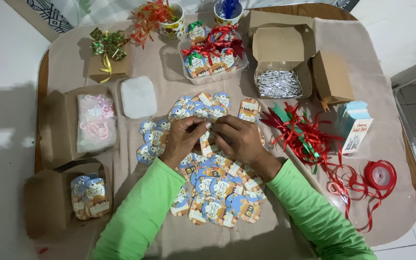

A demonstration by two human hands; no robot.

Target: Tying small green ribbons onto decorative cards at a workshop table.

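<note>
Your left hand (pixel 183 139) and right hand (pixel 239 139) meet over the middle of the table (pixel 44 72), fingertips pinched nearly closed on something small between them; what it is, you cannot tell, since the fingers hide it. Both hands rest over a spread pile of printed paper tags (pixel 217 192) lying flat on the beige cloth (pixel 381 96).

Open cloth lies on the right near the table edge and just below the tags.

To your right, a tangle of red and green ribbons (pixel 302 132) sits near your right wrist, with a red ribbon spool (pixel 380 174) farther out. Ahead stand a clear tray of finished tags with bows (pixel 213 55) and an open box of silver twist ties (pixel 279 83). To your left lies a white lid (pixel 138 97).
</note>
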